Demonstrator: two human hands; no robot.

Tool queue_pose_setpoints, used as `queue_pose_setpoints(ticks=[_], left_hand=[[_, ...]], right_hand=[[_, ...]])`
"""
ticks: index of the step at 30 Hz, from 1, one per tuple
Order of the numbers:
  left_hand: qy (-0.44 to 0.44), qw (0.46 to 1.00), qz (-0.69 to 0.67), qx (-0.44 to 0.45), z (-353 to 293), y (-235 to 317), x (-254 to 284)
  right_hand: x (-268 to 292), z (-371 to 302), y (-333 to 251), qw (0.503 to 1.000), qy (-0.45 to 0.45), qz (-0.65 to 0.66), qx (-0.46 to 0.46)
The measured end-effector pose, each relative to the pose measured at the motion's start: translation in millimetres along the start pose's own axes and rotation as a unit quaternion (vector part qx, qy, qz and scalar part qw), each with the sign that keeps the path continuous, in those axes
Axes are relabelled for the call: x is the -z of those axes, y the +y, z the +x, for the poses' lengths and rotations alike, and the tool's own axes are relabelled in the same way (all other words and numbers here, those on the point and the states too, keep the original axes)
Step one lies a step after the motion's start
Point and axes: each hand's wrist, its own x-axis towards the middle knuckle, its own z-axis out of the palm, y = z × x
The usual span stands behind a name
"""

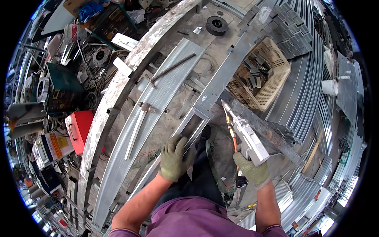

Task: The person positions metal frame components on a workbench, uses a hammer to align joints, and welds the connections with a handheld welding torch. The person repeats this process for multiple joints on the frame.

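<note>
My left hand (175, 157), in a grey-green work glove, curls its fingers over the edge of a long galvanized metal channel (190, 127) in front of me. A short cross piece (203, 111) sits across the channel's far end, where it meets a grey steel beam (221, 79). In my gloved right hand (254, 170) is a silver welding gun (249, 139), gripped near its rear. Its narrow nozzle points away toward the beam. A red-orange tube with brass fittings (230, 125) runs along the gun's left side.
Right of the beam stands a beige plastic crate (272, 89) with metal offcuts. A hammer (145, 107) and a rod (173, 69) lie on a wide metal sheet (130, 134) to the left. A red box (79, 132) stands beyond a curved bench (104, 102). Metal profiles (302, 94) are stacked right.
</note>
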Motion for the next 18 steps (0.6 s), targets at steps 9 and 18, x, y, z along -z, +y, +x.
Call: queue_pose_setpoints(ticks=[9, 18], left_hand=[[-0.142, 0.979, 0.062, 0.135, -13, 20, -2], [-0.121, 0.975, 0.080, 0.166, -31, -13, -37]], right_hand=[[1, 15, 41, 0.992, -0.038, -0.052, 0.111], [0, 30, 54, 0.991, -0.078, -0.085, 0.074]])
